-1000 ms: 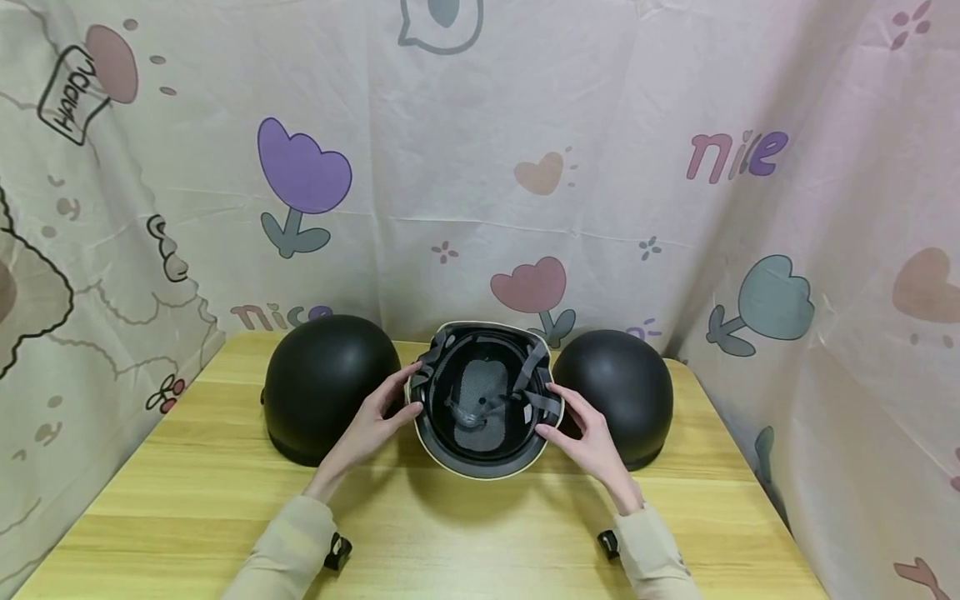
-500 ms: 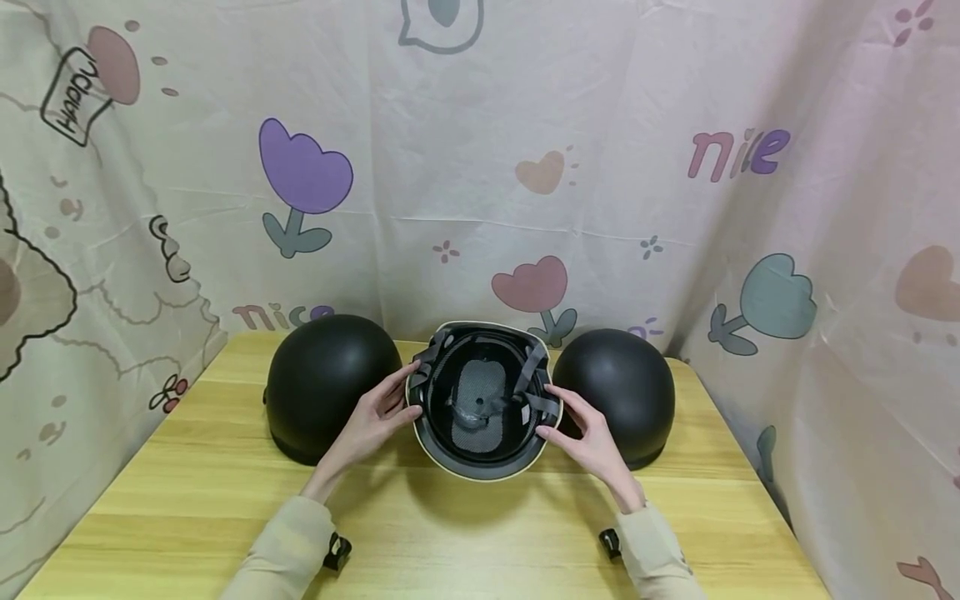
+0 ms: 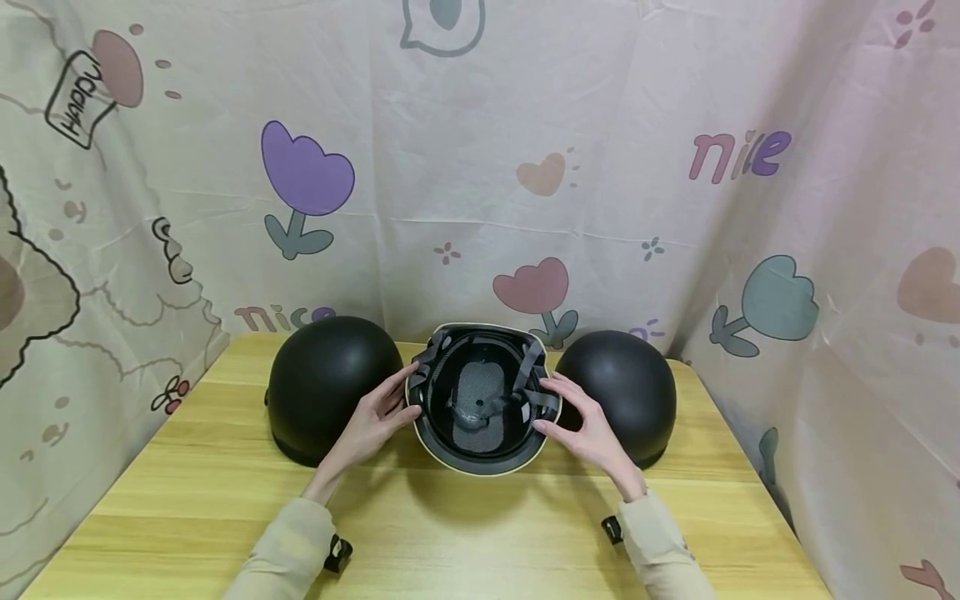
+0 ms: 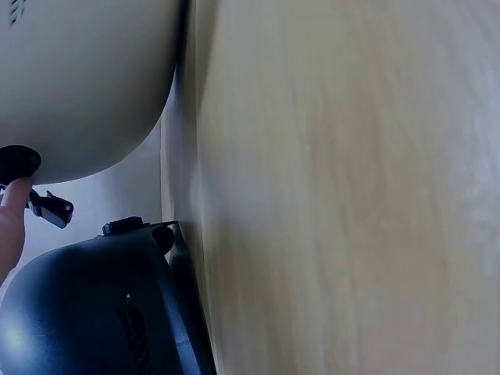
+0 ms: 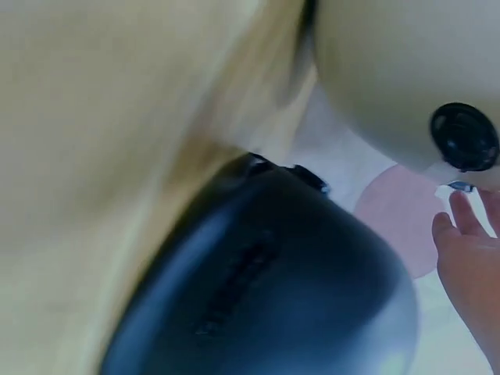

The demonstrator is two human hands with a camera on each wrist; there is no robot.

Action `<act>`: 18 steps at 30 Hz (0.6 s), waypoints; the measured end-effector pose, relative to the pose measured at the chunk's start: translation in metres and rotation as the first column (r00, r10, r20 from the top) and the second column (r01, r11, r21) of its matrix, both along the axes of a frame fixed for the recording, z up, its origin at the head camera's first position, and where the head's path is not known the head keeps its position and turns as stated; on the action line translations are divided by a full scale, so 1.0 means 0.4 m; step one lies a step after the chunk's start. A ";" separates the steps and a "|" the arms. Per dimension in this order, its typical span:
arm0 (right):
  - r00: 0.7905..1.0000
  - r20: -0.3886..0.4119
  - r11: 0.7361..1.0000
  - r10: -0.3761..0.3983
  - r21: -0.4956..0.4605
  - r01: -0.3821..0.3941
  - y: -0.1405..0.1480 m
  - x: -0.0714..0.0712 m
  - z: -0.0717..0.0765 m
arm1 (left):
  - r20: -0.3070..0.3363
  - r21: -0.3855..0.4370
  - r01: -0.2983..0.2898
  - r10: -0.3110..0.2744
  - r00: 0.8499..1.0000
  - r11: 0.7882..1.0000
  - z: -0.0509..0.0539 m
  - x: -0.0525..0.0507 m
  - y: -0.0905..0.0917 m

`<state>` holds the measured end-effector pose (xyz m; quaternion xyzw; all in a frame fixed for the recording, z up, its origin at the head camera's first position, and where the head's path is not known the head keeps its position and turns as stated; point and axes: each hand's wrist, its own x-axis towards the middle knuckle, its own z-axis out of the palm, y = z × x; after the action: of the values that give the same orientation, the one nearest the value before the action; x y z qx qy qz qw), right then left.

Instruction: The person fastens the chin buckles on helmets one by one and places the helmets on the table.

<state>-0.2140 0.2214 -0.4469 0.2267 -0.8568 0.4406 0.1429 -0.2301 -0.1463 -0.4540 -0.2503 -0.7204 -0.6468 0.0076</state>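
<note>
1. The pale helmet (image 3: 480, 400) sits at the centre, between 2 black ones, its hollow turned up and toward the person.
2. The left hand (image 3: 371, 423) grips its rim at 9 o'clock; the right hand (image 3: 592, 429) grips it at about 3 o'clock, thumb and fingers set apart along the edge.
3. In the right wrist view, the fingertips are by a round black disc (image 5: 465, 137) on the shell. Whether the pale helmet bears on the table (image 3: 465, 558) is hard to tell.
4. For a good hold, I would match the pressure of both hands, so the rounded shell does not roll toward 6 or 12 o'clock.
5. Grey straps (image 3: 531, 367) lie inside, near 2 o'clock. I judge they could snag a thumb, so pinch the firm rim instead.
6. The black helmet at 9 o'clock (image 3: 330, 392) and the black helmet at 3 o'clock (image 3: 622, 396) stand close by; any sideways move calls for care with the knuckles.
</note>
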 end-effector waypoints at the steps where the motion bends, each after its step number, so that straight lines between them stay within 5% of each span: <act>1: 1.000 -0.002 1.000 0.015 0.006 -0.015 -0.003 -0.002 0.008 | 0.002 0.000 -0.001 0.001 1.000 1.000 0.001 0.001 0.000; 10: 0.979 -0.037 0.968 0.199 0.161 -0.190 -0.032 -0.040 0.102 | -0.012 0.012 0.008 -0.007 1.000 1.000 0.000 0.004 0.001; 18: 0.933 0.094 0.890 0.348 0.281 -0.360 -0.067 -0.074 0.177 | -0.034 0.017 0.018 -0.017 0.999 1.000 -0.009 0.004 0.001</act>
<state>-0.2438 0.1947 -0.3763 0.3884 -0.8597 0.3316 0.0073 -0.2284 -0.1459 -0.4576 -0.2675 -0.7123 -0.6487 0.0164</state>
